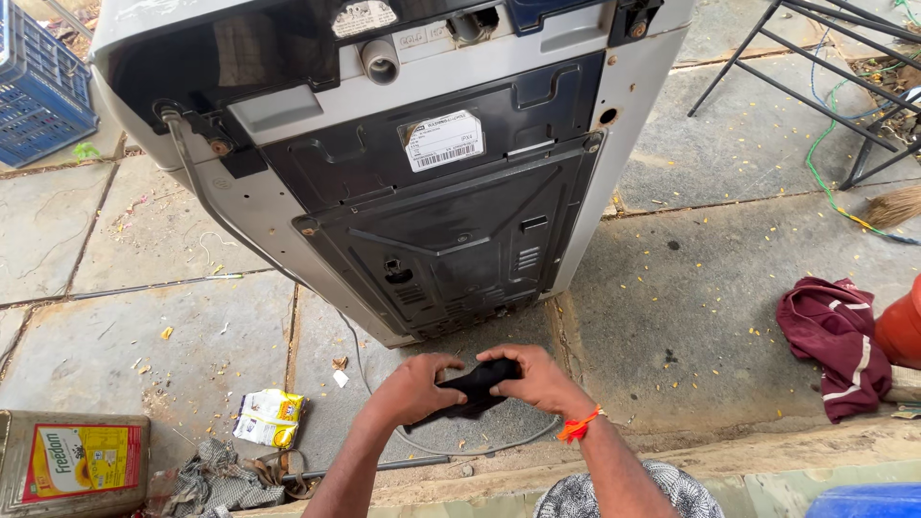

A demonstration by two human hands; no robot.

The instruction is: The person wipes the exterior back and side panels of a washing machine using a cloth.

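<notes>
Both hands work a small black crumpled piece of flexible material (477, 387), prob. cloth or soft plastic, hard to tell which. It sits low centre, near the person, held just above the grey stone paving (192, 326). Left hand (414, 387) is closed round its left end, fingers curled over the top; right hand (539, 380) pinches the right end, thumb on the near side. An orange thread band (579, 425) circles the right wrist.

Right behind the hands, farther off, stands a grey top-load washing machine (403, 144) w/ its black plastic back panel (451, 240) facing the person (a white sticker sits high on the panel). A thin grey cable (369, 384) runs from the machine's left side down to the floor and loops under the hands.

Containers: near left, a rectangular yellow-and-red oil tin (72, 460), contents not visible. Far left, a blue plastic crate (38, 86), cut off by the edge, inside unclear. A small yellow-white pouch (271, 416) lies near the tin, beside a greyish rag (216, 480).

Right side: a maroon garment w/ white stripes (835, 341) heaped on the floor, an orange object (902, 331) cut off at the edge, black metal frame legs (815, 67) far right.
</notes>
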